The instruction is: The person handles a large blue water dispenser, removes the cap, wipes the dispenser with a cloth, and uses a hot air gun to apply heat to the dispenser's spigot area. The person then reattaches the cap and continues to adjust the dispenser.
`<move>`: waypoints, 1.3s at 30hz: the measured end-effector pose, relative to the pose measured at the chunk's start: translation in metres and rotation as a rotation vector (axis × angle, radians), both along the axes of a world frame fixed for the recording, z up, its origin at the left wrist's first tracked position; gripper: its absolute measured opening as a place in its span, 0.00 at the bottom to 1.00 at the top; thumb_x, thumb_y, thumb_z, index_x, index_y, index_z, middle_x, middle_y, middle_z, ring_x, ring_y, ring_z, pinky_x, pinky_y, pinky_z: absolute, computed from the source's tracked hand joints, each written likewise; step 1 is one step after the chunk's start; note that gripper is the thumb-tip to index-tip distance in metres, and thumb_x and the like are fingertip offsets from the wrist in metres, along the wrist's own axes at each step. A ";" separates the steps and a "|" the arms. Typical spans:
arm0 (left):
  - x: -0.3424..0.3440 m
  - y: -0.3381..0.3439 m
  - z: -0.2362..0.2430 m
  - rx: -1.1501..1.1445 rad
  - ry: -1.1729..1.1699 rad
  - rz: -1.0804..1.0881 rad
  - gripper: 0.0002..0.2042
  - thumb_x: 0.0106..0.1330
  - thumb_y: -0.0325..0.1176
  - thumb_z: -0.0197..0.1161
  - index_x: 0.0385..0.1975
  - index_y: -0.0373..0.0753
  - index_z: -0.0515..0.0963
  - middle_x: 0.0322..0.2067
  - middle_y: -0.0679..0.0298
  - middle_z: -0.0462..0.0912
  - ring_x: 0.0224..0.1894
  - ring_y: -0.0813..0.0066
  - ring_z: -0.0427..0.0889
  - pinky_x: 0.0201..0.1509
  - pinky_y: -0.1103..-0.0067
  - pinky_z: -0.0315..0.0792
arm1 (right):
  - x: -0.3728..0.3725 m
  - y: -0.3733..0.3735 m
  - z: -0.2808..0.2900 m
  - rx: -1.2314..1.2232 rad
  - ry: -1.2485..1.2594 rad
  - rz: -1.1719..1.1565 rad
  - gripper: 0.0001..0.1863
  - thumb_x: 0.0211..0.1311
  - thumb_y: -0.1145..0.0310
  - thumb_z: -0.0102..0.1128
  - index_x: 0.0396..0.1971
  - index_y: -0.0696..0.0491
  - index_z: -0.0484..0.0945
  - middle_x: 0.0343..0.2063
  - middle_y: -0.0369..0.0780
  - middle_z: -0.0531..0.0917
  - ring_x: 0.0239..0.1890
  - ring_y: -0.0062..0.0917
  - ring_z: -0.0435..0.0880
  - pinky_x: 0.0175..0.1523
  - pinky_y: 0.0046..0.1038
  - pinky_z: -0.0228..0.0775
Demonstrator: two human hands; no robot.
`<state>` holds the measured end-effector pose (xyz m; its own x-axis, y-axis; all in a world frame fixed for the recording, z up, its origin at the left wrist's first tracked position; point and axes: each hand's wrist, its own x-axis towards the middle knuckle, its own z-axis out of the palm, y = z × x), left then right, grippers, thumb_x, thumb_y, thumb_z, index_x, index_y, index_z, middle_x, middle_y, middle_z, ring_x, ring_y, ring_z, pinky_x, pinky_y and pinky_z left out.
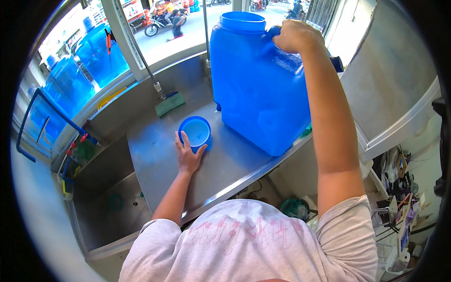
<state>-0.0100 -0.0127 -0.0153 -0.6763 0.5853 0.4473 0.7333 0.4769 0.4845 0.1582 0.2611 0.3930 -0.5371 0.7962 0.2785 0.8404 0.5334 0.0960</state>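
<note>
A large blue water jug (pixel 258 80) stands on the steel counter, its wide threaded mouth (pixel 242 21) uncapped and facing up. My right hand (pixel 298 36) is closed round the handle at the jug's top right, with the arm stretched over its side. A small blue spout shows low on the jug's left edge. Left of the jug, a round blue cap (pixel 195 131) lies with its pale hollow side up. The fingers and thumb of my left hand (pixel 189 159) are curved about the cap's near edge, touching it.
A steel counter (pixel 159 155) slopes beside a deep sink basin (pixel 108 192) on the left. Behind sits a green scrub pad (pixel 170 104) by a metal rod. More blue jugs (pixel 101 51) stand beyond the window frame. A blue hose (pixel 61 115) bends at the left.
</note>
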 end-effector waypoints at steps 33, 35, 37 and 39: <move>0.000 0.001 0.005 -0.208 0.000 0.076 0.52 0.60 0.72 0.54 0.75 0.38 0.48 0.70 0.39 0.52 0.74 0.43 0.51 0.75 0.48 0.42 | 0.001 -0.006 0.002 0.057 -0.020 -0.027 0.30 0.61 0.47 0.59 0.58 0.50 0.77 0.56 0.44 0.82 0.59 0.36 0.80 0.64 0.41 0.71; -0.002 0.000 -0.001 -0.105 0.039 0.071 0.52 0.61 0.71 0.55 0.74 0.36 0.51 0.69 0.38 0.51 0.73 0.41 0.53 0.74 0.48 0.47 | 0.001 -0.005 0.001 0.086 -0.018 -0.008 0.30 0.61 0.47 0.59 0.58 0.50 0.77 0.56 0.44 0.82 0.59 0.36 0.81 0.63 0.41 0.71; -0.002 0.000 -0.005 -0.007 0.000 0.061 0.52 0.61 0.70 0.56 0.73 0.34 0.53 0.69 0.37 0.51 0.71 0.40 0.55 0.74 0.49 0.50 | 0.000 -0.005 0.000 0.069 -0.034 -0.013 0.30 0.62 0.47 0.58 0.59 0.50 0.77 0.56 0.44 0.82 0.59 0.36 0.81 0.64 0.41 0.71; -0.002 0.001 -0.005 0.120 -0.101 0.039 0.51 0.60 0.70 0.57 0.72 0.31 0.54 0.69 0.35 0.51 0.70 0.39 0.57 0.73 0.50 0.52 | 0.000 -0.004 0.002 0.056 -0.048 -0.021 0.31 0.62 0.47 0.59 0.60 0.50 0.76 0.56 0.44 0.82 0.59 0.36 0.81 0.64 0.42 0.70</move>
<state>-0.0125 -0.0113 -0.0206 -0.7423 0.5045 0.4409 0.6602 0.4382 0.6100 0.1580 0.2574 0.3954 -0.5348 0.7910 0.2972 0.8448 0.5087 0.1659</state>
